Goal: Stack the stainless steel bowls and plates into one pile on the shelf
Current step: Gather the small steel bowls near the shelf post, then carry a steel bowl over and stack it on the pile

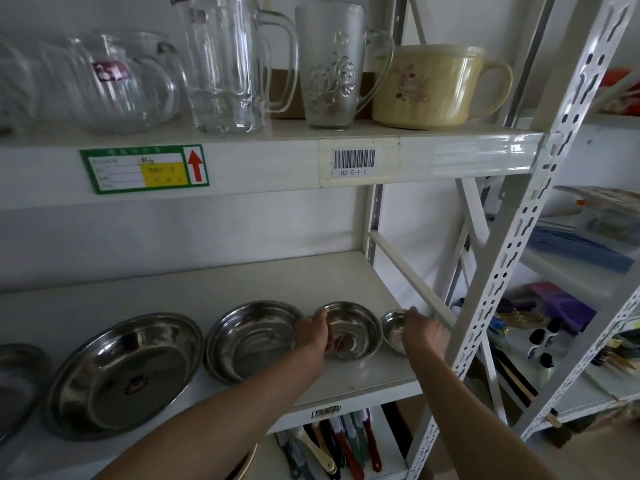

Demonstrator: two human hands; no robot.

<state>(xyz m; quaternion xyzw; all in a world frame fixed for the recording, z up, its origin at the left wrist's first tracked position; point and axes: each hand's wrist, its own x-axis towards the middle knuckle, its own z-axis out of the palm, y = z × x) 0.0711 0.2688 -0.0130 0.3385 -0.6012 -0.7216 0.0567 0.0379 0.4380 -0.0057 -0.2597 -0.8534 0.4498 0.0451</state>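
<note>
- On the white metal shelf (346,375) the stainless steel dishes stand in one row, side by side, none stacked on another.
- From left to right: a steel plate cut off by the picture's edge (17,379), a large round stainless steel plate (124,372), a mid-sized stainless steel plate with a deep well (249,337), a medium stainless steel bowl (356,330) and a small stainless steel bowl (393,329).
- The left hand (313,332) is at the left rim of the medium bowl, fingers curled over the edge; its grip looks closed on that rim, and the bowl sits on the shelf.
- The right hand (424,332) covers the right side of the small bowl, fingers spread down around it; whether its grip has closed cannot be told.
- The small bowl is the last in the row, near the shelf's right end, just beside the medium bowl.
- On the shelf above stand clear glass jugs (225,64), an embossed glass mug (332,71) and a cream plastic lidded cup (433,88).
</note>
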